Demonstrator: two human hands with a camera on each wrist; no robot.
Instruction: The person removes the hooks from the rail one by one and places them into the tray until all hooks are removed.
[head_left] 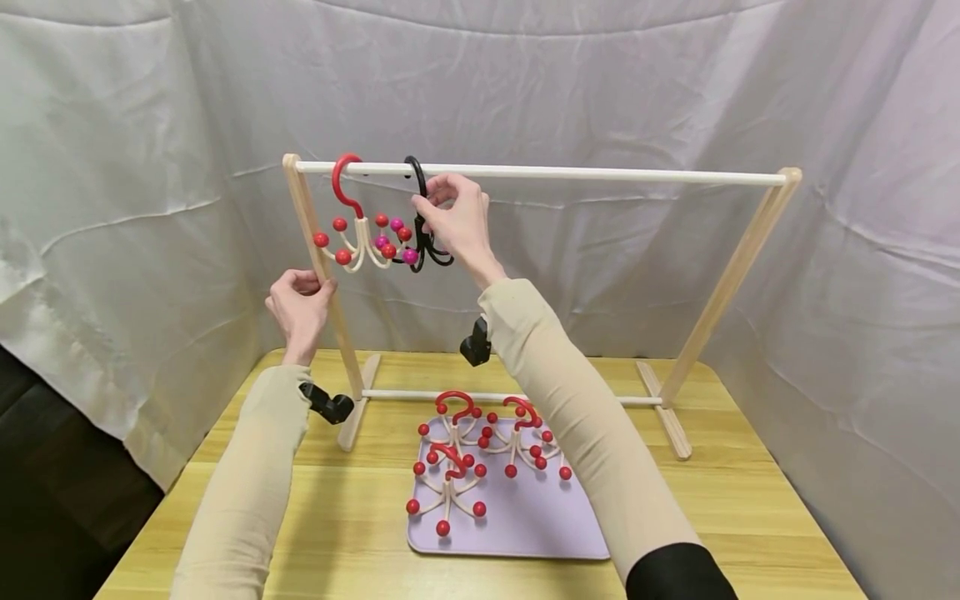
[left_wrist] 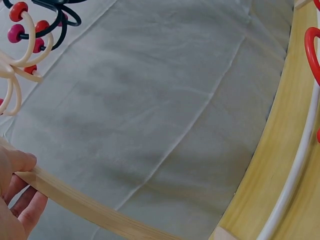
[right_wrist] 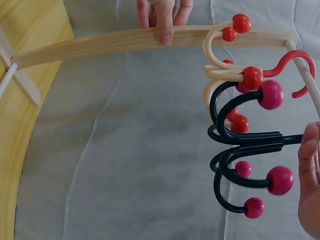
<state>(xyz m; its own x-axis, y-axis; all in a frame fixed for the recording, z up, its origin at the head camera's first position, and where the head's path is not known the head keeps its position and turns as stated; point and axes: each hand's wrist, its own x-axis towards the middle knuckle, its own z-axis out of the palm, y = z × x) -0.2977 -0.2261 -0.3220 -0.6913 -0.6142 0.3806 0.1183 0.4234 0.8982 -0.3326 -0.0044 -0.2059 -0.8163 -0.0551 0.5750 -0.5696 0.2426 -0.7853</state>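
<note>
My right hand [head_left: 461, 221] pinches the black multi-arm hanger [head_left: 421, 229] by its stem, just below the hook. That hook curves over the white top rod [head_left: 600, 173] of a wooden rack. Magenta balls tip the black arms, as the right wrist view shows. To its left, a pale hanger with a red hook [head_left: 363, 237] and red balls hangs from the same rod; the two hangers' arms overlap in the head view. My left hand [head_left: 300, 308] grips the rack's left wooden post [head_left: 343, 333] between thumb and fingers, below the pale hanger.
On the wooden table [head_left: 360, 517] lies a lilac tray [head_left: 532, 521] bearing several pale hangers with red hooks, partly hidden by my right forearm. The rack's right post [head_left: 727, 283] and lower white bar [head_left: 405, 394] stand behind it. Grey cloth [head_left: 562, 92] surrounds the table.
</note>
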